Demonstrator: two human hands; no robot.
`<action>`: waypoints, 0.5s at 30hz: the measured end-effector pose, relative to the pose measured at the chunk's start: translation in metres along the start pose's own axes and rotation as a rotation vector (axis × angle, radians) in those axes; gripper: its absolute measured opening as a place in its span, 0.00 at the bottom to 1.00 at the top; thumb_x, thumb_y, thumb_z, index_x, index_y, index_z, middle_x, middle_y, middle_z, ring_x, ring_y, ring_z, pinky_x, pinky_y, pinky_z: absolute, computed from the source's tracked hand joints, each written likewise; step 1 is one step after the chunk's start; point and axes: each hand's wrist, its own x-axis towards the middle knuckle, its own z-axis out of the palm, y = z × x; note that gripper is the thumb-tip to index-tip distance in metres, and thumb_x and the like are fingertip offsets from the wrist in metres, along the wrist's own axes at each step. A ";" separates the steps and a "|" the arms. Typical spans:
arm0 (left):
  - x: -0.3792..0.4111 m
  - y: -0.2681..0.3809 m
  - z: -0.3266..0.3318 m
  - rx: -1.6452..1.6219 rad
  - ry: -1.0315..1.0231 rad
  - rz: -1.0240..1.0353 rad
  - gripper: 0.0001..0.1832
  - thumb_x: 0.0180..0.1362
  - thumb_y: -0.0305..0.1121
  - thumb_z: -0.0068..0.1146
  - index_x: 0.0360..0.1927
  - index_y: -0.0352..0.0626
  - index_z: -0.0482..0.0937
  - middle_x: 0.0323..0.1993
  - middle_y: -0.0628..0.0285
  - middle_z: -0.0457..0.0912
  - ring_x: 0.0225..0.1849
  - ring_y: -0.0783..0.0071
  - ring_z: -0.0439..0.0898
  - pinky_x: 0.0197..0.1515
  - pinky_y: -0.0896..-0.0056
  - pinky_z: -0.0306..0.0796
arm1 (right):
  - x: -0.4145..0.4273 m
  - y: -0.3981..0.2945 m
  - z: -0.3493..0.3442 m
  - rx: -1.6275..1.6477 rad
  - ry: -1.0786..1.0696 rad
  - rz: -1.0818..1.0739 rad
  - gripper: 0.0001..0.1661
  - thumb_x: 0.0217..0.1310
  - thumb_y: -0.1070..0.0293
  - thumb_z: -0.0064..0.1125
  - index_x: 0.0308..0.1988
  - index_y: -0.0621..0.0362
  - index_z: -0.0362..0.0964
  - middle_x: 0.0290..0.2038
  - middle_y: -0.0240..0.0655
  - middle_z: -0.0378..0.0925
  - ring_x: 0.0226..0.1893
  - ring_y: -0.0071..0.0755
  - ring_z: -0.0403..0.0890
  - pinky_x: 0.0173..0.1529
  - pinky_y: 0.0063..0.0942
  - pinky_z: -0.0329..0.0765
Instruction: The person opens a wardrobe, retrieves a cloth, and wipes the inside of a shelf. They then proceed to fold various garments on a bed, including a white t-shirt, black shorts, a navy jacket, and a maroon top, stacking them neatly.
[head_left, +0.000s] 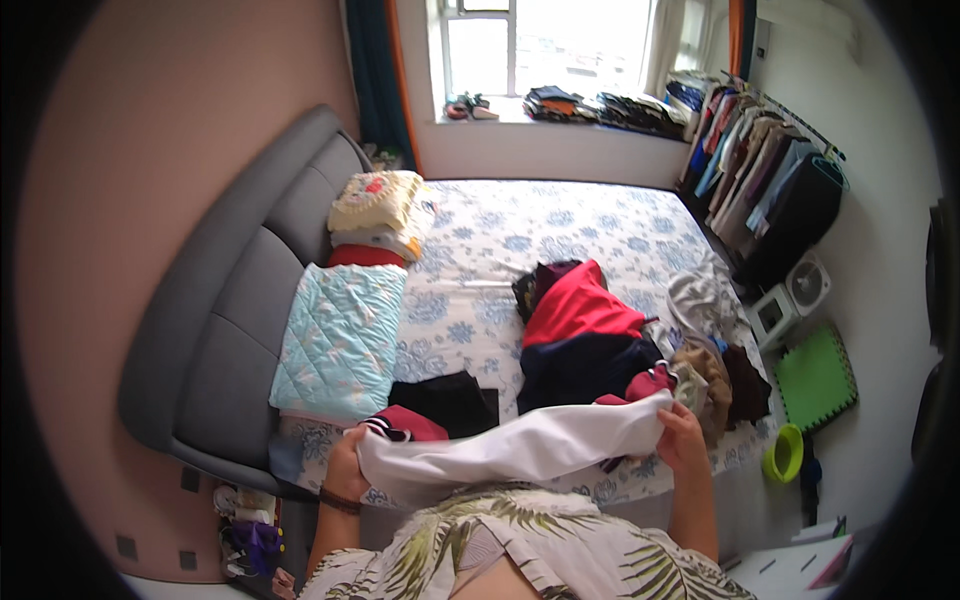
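A white garment (510, 446) is stretched sideways between my two hands, just in front of my body and over the near edge of the bed. My left hand (347, 461) grips its left end, and my right hand (681, 435) pinches the right end. Maroon cloth with black-and-white striped trim (416, 424) shows beyond the left end; more maroon cloth (651, 381) shows near the right. Whether both belong to the white garment is hard to tell. Folded black cloth (442, 401) lies just past it. Farther on is a red and navy garment (581, 315).
Crumpled clothes (709, 360) lie along the bed's right side. A light-blue quilted pad (341, 341) and stacked pillows (379, 202) rest by the grey headboard (247, 300). To the right are a clothes rack (780, 165), a box fan (808, 283) and a lime-green bin (784, 454).
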 end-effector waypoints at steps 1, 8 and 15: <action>0.002 -0.001 0.008 -0.036 0.020 -0.074 0.12 0.59 0.38 0.49 0.42 0.43 0.75 0.38 0.59 0.80 0.42 0.62 0.79 0.50 0.62 0.72 | 0.002 0.006 -0.010 0.009 0.027 0.033 0.21 0.57 0.69 0.54 0.50 0.64 0.66 0.45 0.42 0.75 0.47 0.39 0.77 0.54 0.40 0.72; -0.006 0.021 0.020 -0.053 0.061 0.184 0.13 0.57 0.40 0.51 0.38 0.43 0.74 0.35 0.61 0.79 0.39 0.65 0.78 0.46 0.61 0.73 | 0.006 0.025 -0.023 0.457 0.049 0.161 0.15 0.57 0.69 0.48 0.44 0.63 0.69 0.41 0.39 0.77 0.44 0.34 0.77 0.53 0.33 0.72; -0.029 0.035 0.079 0.057 -0.029 0.271 0.16 0.56 0.41 0.52 0.42 0.40 0.70 0.39 0.56 0.76 0.41 0.62 0.78 0.46 0.58 0.73 | -0.013 0.046 -0.037 0.406 0.198 0.144 0.26 0.43 0.85 0.39 0.47 0.65 0.67 0.41 0.43 0.76 0.44 0.40 0.78 0.54 0.39 0.74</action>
